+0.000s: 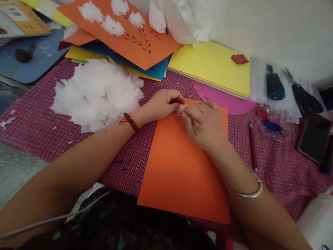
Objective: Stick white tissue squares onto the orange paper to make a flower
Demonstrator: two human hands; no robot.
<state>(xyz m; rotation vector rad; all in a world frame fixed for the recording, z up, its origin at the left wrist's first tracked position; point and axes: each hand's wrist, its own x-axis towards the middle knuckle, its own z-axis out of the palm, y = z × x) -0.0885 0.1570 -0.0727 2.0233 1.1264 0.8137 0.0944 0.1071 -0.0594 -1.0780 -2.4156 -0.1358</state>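
An orange paper sheet lies in front of me on a red checked cloth. My left hand and my right hand meet at the sheet's far edge. Both have their fingers pinched together on a small pale piece of tissue. A pile of white tissue scraps sits just left of my left hand. My left wrist wears a red bead bracelet, my right a silver bangle.
Behind lie another orange sheet with white tissue tufts, yellow paper, a pink paper disc and a white plastic bag. At right are a pencil, scissors, a dark phone and a white bag.
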